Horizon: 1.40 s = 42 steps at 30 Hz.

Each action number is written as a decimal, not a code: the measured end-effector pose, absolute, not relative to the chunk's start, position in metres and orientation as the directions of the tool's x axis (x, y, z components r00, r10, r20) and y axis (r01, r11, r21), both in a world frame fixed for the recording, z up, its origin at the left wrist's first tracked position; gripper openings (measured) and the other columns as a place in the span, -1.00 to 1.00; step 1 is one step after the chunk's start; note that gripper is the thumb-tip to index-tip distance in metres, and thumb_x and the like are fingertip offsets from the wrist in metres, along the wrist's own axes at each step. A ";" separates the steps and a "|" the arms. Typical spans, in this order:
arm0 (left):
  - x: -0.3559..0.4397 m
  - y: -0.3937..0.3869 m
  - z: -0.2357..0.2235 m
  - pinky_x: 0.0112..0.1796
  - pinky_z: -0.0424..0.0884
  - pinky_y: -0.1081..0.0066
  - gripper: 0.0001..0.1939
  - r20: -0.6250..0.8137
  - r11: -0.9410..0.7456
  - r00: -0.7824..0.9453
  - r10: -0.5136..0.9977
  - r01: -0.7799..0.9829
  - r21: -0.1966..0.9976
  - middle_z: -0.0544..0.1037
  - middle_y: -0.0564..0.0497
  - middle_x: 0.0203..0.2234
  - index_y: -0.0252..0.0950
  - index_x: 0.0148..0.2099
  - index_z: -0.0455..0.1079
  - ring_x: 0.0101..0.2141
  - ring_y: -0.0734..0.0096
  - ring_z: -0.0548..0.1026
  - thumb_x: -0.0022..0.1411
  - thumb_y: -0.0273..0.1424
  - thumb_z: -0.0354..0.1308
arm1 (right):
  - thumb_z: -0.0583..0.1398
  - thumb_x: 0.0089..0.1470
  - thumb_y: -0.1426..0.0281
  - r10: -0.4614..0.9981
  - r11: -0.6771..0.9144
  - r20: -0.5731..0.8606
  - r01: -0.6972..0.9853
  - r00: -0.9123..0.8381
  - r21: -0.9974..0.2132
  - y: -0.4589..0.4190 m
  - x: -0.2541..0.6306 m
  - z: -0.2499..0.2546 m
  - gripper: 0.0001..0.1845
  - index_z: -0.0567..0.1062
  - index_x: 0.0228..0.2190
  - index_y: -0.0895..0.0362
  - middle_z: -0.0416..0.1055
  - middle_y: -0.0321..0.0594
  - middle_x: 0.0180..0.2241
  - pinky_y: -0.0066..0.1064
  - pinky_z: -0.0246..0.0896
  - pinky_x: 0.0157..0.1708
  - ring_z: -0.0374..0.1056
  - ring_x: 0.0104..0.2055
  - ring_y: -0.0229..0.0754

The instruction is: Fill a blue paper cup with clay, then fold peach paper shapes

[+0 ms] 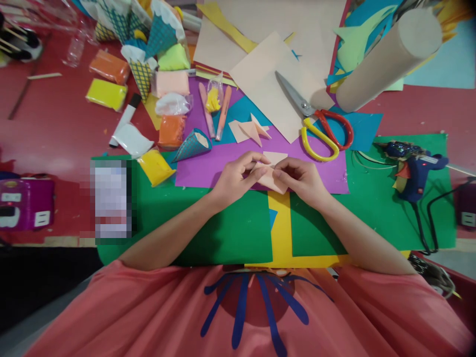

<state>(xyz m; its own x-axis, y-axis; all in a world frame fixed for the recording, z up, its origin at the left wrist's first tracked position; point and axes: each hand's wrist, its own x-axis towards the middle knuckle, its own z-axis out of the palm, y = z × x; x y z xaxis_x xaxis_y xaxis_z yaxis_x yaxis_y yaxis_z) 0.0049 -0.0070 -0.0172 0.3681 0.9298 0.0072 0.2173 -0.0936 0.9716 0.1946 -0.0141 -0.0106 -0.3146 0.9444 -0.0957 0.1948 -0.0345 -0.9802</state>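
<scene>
Between my two hands is a small piece of pale peach paper, partly folded, held above the purple sheet. My left hand pinches its left side between thumb and fingers. On the other side my right hand pinches the paper near its top right, with the fingers curled. Just beyond lie folded peach paper pieces. Scissors with one yellow and one red handle rest open, farther off to the right, partly over a large peach sheet.
A blue glue gun with its cord lies on green paper at right. Behind it leans a pale paper cylinder. Clay packets, markers and patterned paper cones crowd the left. A blurred-out rectangle lies front left.
</scene>
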 end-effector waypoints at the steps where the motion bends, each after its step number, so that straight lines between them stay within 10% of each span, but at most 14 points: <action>1: 0.005 -0.007 -0.017 -0.58 0.13 0.51 -0.67 0.006 -0.091 0.368 0.930 0.215 0.972 0.32 0.16 -0.65 -0.24 -0.16 0.39 -0.63 0.58 0.20 0.28 -0.08 0.09 | 0.19 0.08 0.28 0.945 -0.031 -0.092 0.195 -0.313 -0.980 -0.014 0.195 -0.011 -0.80 0.45 -0.45 0.16 0.34 -0.31 -0.55 -0.47 0.04 -0.56 0.14 -0.54 -0.35; 15: 0.006 -0.008 -0.014 -0.58 0.16 0.59 -0.65 -0.042 -0.003 0.358 0.933 0.123 0.992 0.39 0.16 -0.63 -0.28 -0.14 0.35 -0.62 0.62 0.29 0.22 -0.10 0.17 | 0.20 -0.01 0.41 0.866 -0.032 -0.109 0.165 -0.488 -0.986 -0.014 0.196 -0.004 -0.88 0.37 -0.52 0.17 0.23 -0.38 -0.59 -0.50 -0.03 -0.56 0.07 -0.56 -0.41; 42: 0.010 -0.004 -0.007 -0.65 0.28 0.62 -0.65 -0.142 0.146 0.332 0.933 0.011 0.989 0.40 0.15 -0.70 -0.30 -0.47 0.29 -0.69 0.63 0.37 0.08 -0.16 0.29 | 0.34 -0.07 0.14 0.947 -0.202 -0.176 -0.071 -0.269 -0.977 -0.013 0.193 -0.004 -0.61 0.33 -0.56 0.12 0.36 -0.39 -0.66 -0.51 0.14 -0.62 0.21 -0.65 -0.41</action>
<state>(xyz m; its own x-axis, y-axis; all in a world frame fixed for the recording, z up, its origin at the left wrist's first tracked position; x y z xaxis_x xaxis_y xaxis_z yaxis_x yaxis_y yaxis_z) 0.0096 -0.0044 -0.0067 0.3315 0.9327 -0.1420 0.0115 0.1465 0.9891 0.1927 -0.0134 -0.0040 -0.2690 0.9469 -0.1760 -0.0707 -0.2017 -0.9769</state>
